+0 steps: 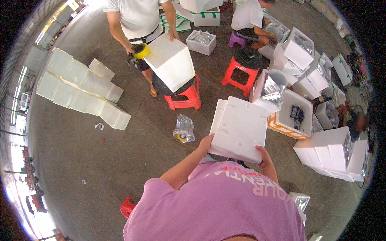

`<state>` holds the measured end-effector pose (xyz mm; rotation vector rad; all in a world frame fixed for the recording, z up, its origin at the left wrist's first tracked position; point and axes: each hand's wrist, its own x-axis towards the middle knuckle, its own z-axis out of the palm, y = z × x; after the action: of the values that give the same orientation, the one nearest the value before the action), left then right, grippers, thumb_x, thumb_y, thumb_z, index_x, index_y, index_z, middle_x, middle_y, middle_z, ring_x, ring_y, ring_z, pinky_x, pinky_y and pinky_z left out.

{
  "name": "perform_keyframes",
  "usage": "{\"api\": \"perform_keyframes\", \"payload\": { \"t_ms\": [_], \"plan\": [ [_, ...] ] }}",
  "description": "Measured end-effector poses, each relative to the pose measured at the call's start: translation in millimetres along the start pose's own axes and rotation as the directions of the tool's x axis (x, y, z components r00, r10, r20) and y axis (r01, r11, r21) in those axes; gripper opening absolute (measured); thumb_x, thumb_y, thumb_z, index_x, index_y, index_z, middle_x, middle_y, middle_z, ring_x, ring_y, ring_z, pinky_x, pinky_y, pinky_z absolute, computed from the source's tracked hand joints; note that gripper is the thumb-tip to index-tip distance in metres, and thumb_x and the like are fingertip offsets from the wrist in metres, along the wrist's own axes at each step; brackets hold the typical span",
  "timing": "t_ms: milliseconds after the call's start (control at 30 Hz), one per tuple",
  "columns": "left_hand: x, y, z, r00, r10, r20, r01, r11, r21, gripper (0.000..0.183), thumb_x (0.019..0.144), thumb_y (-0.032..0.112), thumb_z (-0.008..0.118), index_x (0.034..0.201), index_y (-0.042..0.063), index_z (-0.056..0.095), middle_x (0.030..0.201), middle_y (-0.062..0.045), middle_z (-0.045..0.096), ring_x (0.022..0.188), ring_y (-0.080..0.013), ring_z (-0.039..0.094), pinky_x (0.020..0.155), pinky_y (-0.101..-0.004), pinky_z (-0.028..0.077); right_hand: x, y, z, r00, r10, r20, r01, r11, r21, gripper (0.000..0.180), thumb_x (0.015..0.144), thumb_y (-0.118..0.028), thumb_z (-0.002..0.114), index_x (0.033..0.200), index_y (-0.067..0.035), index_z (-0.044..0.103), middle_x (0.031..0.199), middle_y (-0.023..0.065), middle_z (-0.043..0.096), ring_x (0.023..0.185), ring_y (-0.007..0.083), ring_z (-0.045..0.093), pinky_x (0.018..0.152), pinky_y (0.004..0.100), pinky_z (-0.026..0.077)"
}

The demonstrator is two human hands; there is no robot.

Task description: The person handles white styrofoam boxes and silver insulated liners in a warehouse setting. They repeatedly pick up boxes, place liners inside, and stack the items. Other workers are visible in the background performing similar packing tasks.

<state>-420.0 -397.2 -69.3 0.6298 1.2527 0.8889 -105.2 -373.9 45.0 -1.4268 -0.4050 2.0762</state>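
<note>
Before my body I hold white polystyrene foam pieces (245,128), at least two overlapping, perhaps lids or boxes. The top face has small moulded notches. My left hand (206,143) grips their near left edge. At the near right corner, my right hand (264,156) has its thumb on top. Just beyond them stands an open foam box (260,90) with a silver foil liner (273,87) sticking out. To the right of the held foam sits a large foam box with an orange-banded side (288,133), with dark objects (297,116) inside.
A person (132,21) across from me holds a foam box (172,60) and yellow tape (141,51) over a red stool (185,99). Another red stool (241,75) stands ahead. Foam boxes (81,84) are lined up left. A plastic bag (184,128) lies on the floor.
</note>
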Motion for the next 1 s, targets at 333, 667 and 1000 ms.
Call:
{"api": "perform_keyframes", "payload": {
  "t_ms": [333, 667, 1000],
  "plan": [
    [-14.7, 20.2, 6.7, 0.999, 0.012, -0.046, -0.005, 0.99, 0.144, 0.04, 0.088, 0.033, 0.037, 0.108, 0.007, 0.06, 0.099, -0.016, 0.062, 0.09, -0.023, 0.058, 0.077, -0.0346, 0.043, 5.7, 9.7, -9.7, 1.0, 0.01, -0.015, -0.01, 0.999, 0.039, 0.057, 0.075, -0.028, 0.059, 0.12, 0.002, 0.043, 0.111, 0.0158, 0.055, 0.098, 0.0284, 0.057, 0.086, 0.0375, 0.046],
    [-10.1, 9.4, 0.6, 0.991, -0.127, -0.05, 0.116, 0.975, -0.192, 0.04, 0.086, 0.036, 0.042, 0.109, 0.009, 0.061, 0.098, -0.012, 0.062, 0.085, -0.02, 0.057, 0.075, -0.0325, 0.043, 11.9, 10.5, -5.1, 1.0, 0.0, 0.021, -0.001, 0.999, 0.039, 0.059, 0.074, -0.027, 0.059, 0.122, 0.002, 0.041, 0.112, 0.016, 0.054, 0.099, 0.0293, 0.056, 0.087, 0.038, 0.046],
    [-12.5, 11.6, -1.0, 0.997, -0.05, -0.054, 0.046, 0.996, -0.071, 0.04, 0.087, 0.034, 0.045, 0.112, 0.006, 0.057, 0.098, -0.008, 0.063, 0.083, -0.0186, 0.061, 0.072, -0.0315, 0.048, 6.5, -1.0, 9.1, 0.999, -0.02, 0.032, 0.02, 1.0, 0.02, 0.059, 0.073, -0.026, 0.06, 0.122, 0.002, 0.041, 0.111, 0.0158, 0.055, 0.099, 0.0294, 0.056, 0.087, 0.0388, 0.046]
  ]
}}
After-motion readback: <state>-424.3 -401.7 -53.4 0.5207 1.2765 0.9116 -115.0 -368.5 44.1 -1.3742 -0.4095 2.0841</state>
